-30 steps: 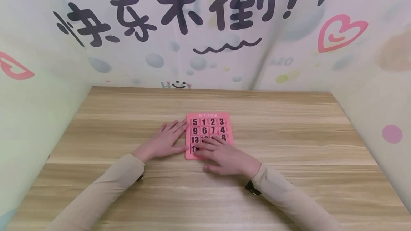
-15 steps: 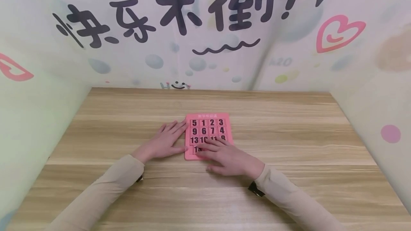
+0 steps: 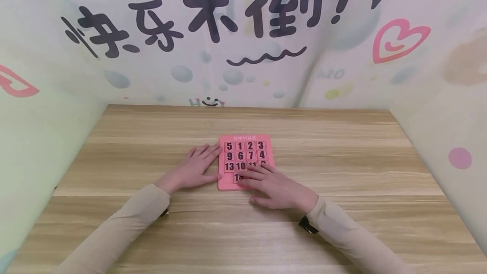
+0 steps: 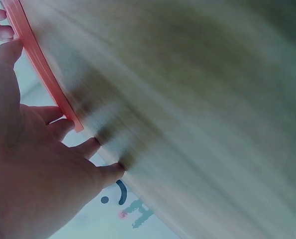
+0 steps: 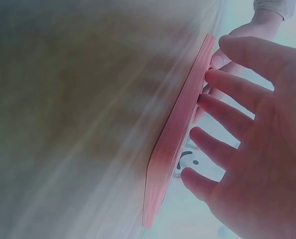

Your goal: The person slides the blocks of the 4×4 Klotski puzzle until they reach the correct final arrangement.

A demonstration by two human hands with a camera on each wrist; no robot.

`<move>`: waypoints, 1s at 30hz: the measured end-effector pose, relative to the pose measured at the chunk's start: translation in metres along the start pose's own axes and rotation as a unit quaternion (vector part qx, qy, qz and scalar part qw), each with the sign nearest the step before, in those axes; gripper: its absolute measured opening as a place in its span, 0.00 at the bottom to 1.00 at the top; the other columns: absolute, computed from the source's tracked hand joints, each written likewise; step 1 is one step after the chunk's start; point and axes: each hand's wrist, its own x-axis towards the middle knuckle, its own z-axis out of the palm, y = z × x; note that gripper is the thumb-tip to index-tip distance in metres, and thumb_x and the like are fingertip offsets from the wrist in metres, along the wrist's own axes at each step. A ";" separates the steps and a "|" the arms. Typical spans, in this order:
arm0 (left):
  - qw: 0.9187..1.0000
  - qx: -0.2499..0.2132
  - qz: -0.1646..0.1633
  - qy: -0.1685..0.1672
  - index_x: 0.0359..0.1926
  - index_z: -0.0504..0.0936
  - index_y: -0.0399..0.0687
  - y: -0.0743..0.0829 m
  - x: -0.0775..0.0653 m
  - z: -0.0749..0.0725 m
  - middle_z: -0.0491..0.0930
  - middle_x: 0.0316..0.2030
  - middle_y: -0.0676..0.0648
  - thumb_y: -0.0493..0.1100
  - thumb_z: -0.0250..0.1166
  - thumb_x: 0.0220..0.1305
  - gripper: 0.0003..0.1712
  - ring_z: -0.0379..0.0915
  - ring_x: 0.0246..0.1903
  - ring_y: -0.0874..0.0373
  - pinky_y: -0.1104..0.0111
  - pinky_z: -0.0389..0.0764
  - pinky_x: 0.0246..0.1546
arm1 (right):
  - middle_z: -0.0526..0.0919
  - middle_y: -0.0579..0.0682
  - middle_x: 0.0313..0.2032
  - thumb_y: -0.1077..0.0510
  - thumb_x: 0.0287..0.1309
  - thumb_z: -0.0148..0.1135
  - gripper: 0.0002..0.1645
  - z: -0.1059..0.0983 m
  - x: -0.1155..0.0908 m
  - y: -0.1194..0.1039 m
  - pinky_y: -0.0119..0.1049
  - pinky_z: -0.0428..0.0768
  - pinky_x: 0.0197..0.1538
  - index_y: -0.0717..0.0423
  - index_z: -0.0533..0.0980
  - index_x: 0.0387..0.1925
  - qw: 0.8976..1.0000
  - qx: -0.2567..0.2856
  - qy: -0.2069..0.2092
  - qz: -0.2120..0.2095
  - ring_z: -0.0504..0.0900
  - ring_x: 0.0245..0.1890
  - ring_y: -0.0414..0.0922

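A pink number sliding puzzle (image 3: 221, 186) lies flat on the wooden table, its numbered tiles facing up. In its bottom row, the leftmost slot (image 3: 228, 178) is bare, and the 14 tile (image 3: 236, 177) sits right of it. My left hand (image 3: 192, 169) rests with extended fingers along the puzzle's left side; in the left wrist view its fingertips touch the pink edge (image 4: 44, 69). Spread over the lower right of the board, my right hand (image 3: 279, 188) has a fingertip at the 14 tile and hides the tiles beyond. The right wrist view shows its outstretched fingers (image 5: 232, 117) against the board.
The wood-grain table (image 3: 152, 231) extends on every side of the puzzle. Behind it stands a printed backdrop (image 3: 171, 73) with large black characters, and pale side panels (image 3: 437, 117) flank the table. Each sleeve has a dark wrist device (image 3: 308, 225) below it.
My right hand has shifted right along the bottom row, and the 14 tile has slid right with it, baring the bottom-left slot. My left hand stays at the puzzle's left edge.
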 end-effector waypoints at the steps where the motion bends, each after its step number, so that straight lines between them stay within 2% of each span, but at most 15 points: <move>1: 1.000 -0.001 0.000 0.000 0.76 0.48 0.44 0.000 0.000 0.000 0.42 0.75 0.45 0.64 0.55 0.66 0.49 0.36 0.72 0.41 0.42 0.37 0.68 | 0.64 0.51 0.69 0.46 0.66 0.56 0.31 0.000 -0.001 0.000 0.57 0.49 0.70 0.48 0.67 0.68 1.000 0.000 0.002 -0.001 0.55 0.71 0.54; 15: 1.000 0.004 0.002 0.006 0.76 0.48 0.43 -0.001 -0.001 0.000 0.43 0.75 0.44 0.65 0.55 0.66 0.49 0.37 0.72 0.40 0.41 0.38 0.68 | 0.66 0.51 0.68 0.46 0.66 0.56 0.31 -0.003 -0.004 0.002 0.56 0.48 0.71 0.49 0.68 0.68 1.000 0.006 0.009 0.002 0.56 0.71 0.55; 23: 1.000 0.000 0.002 0.006 0.76 0.48 0.43 -0.001 -0.001 0.000 0.44 0.75 0.44 0.64 0.55 0.66 0.49 0.37 0.72 0.41 0.42 0.38 0.68 | 0.67 0.52 0.67 0.47 0.66 0.57 0.32 -0.003 0.002 0.003 0.55 0.50 0.71 0.53 0.67 0.68 1.000 0.006 0.028 -0.010 0.57 0.70 0.55; 30: 1.000 -0.001 0.002 0.005 0.76 0.48 0.43 0.000 -0.002 -0.001 0.44 0.75 0.44 0.64 0.55 0.66 0.49 0.37 0.72 0.41 0.43 0.38 0.68 | 0.65 0.52 0.68 0.48 0.66 0.57 0.34 -0.006 0.010 0.001 0.56 0.51 0.70 0.54 0.65 0.69 0.999 0.025 0.035 -0.001 0.56 0.70 0.55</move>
